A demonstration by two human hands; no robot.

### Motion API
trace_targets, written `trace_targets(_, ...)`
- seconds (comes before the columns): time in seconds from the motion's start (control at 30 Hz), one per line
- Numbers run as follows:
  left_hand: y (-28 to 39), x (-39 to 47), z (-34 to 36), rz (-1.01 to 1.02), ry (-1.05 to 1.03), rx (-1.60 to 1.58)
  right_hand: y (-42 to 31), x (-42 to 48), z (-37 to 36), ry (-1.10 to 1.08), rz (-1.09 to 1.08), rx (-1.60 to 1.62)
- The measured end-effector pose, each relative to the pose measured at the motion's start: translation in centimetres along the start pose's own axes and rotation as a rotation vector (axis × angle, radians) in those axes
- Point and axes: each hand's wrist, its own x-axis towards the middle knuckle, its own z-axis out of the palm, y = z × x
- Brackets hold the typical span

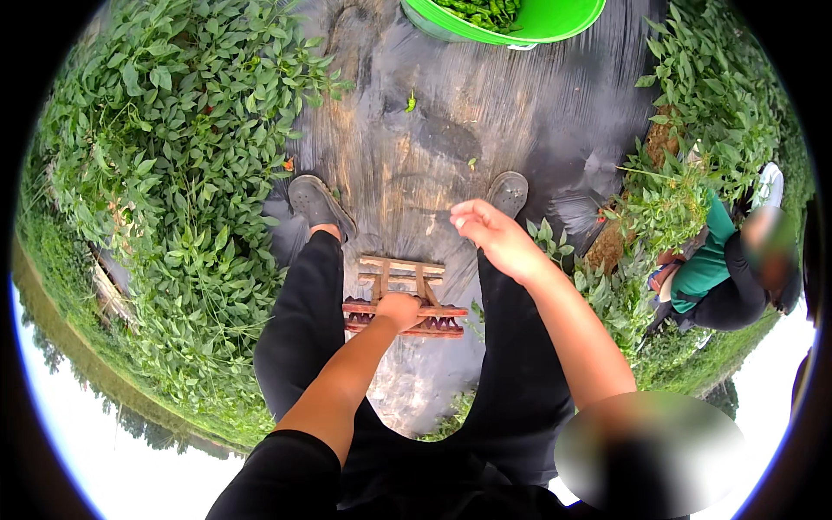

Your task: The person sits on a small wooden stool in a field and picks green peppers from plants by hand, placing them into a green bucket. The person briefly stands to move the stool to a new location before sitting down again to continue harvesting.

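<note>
A small wooden stool (448, 312) hangs or stands tilted between my knees; I cannot tell whether it touches the ground. Its red-edged frame has dark purple cord woven along it, and pale wooden legs point away from me. My left hand (399, 311) is closed over the middle of the stool's frame and hides part of it. Off to the right, my right hand (497, 237) is held over my right knee, near the clog (509, 192) on my right foot. Its fingers are loosely bent, and nothing shows in them.
A bright green bucket (559, 23) with green peppers (484, 14) stands ahead on black plastic sheeting (559, 97). One loose pepper (411, 101) lies nearer. Leafy pepper plants (188, 162) line both sides. At right, another person (705, 279) in green and black is low among the plants.
</note>
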Motion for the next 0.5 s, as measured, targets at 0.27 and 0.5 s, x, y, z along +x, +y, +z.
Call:
trace_targets(0.27,-3.2,2.7,3.5,-0.008,-0.159,0.020,2.2,-1.3,1.9,-0.263,0.078,-1.149)
trace_targets(0.5,2.4,-0.9,8.8,0.034,-0.144,0.097,2.3,-1.1,0.0,-0.259,0.146,-1.267)
